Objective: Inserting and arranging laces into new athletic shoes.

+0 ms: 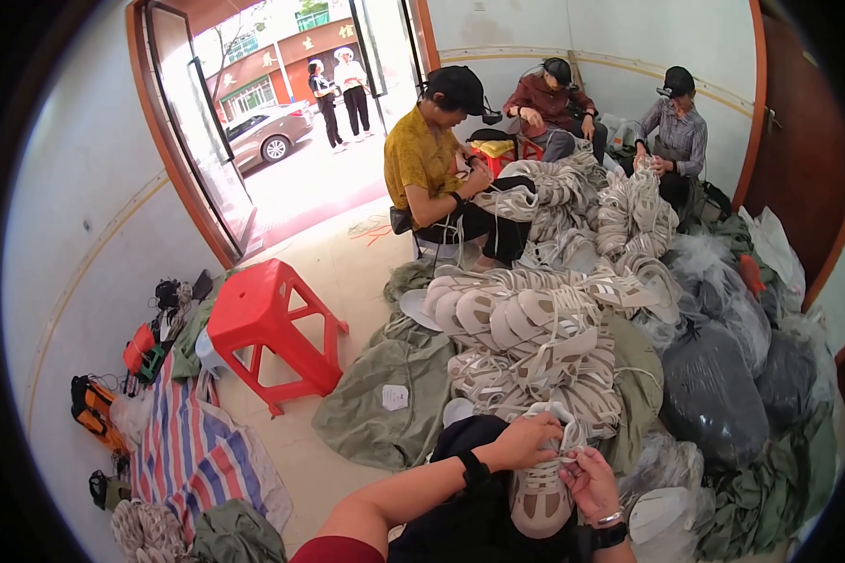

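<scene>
A beige and brown sneaker (541,507) rests on my dark-clothed lap, toe toward me. My left hand (528,443) is closed at the upper end of its lacing, fingers bent around a white shoelace (570,457). On the other side of the shoe, my right hand (591,480) pinches the same lace between thumb and fingers. The exact grip of the left fingertips is partly hidden. Just beyond my hands lies a large pile of similar shoe uppers (526,319), stacked in rows.
A red plastic stool (270,324) stands to the left. Green cloth sacks (385,403) lie before the pile, and filled plastic bags (714,394) crowd the right. Three seated people work with shoes beyond it. A striped sheet (192,441) covers floor at left; a doorway opens behind.
</scene>
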